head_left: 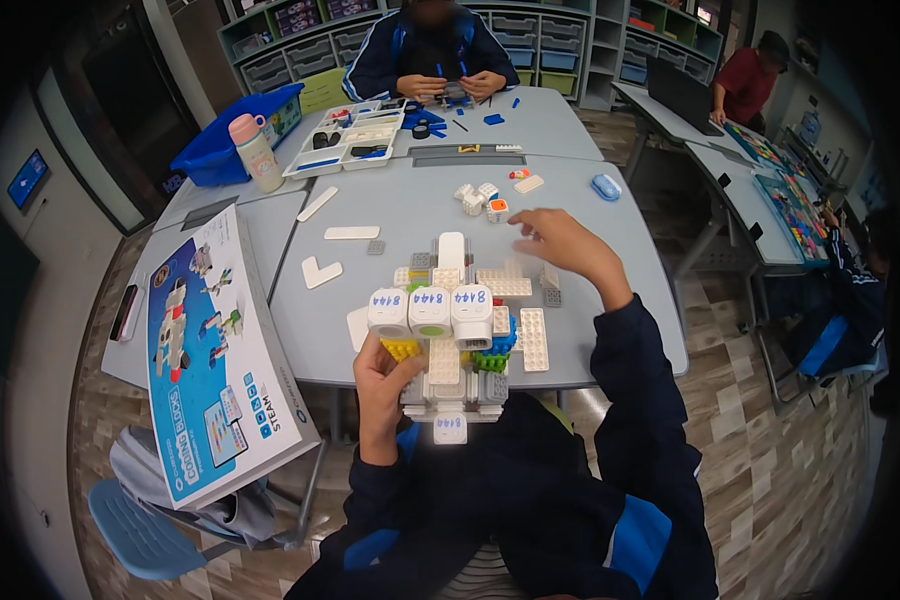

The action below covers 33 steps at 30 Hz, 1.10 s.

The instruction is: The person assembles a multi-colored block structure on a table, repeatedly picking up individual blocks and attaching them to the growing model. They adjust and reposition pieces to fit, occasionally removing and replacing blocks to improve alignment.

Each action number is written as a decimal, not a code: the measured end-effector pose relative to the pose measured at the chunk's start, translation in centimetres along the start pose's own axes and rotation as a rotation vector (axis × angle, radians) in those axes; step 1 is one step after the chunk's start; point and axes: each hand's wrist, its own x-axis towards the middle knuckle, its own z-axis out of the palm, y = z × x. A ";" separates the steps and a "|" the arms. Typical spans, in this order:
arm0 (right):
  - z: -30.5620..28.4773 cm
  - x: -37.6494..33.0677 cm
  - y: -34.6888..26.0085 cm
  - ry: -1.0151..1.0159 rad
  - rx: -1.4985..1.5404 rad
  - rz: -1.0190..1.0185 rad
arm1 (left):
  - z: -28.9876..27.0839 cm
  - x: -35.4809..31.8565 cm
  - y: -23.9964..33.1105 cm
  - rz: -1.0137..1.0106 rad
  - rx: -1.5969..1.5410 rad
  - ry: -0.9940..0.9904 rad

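My left hand is closed around the left side of a building-block model, near the table's front edge. White rounded cube modules line its top, with yellow, green and blue gear-like pieces beneath. Above the table, right of the model, my right hand has its fingers stretched out and holds nothing. Closest to its fingertips are an orange-faced cube and a small cluster of white cubes. White studded plates lie right of the model, beside small grey blocks.
Flat white pieces lie at the left. A large kit box leans over the table's left edge. Farther off are a pink-capped bottle, a blue bin and a white sorting tray. Across the table, another person's hands handle blue parts.
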 end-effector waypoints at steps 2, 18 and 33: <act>2.4 3.4 1.0 0.093 -0.083 -0.029 | 0.1 0.0 -0.1 0.009 -0.002 0.009; 3.7 3.4 2.5 0.449 0.203 0.000 | 3.2 2.6 -2.4 0.054 -0.061 0.031; -5.1 -8.9 -9.0 0.274 0.841 -0.180 | 4.2 3.8 -3.2 0.118 -0.052 -0.009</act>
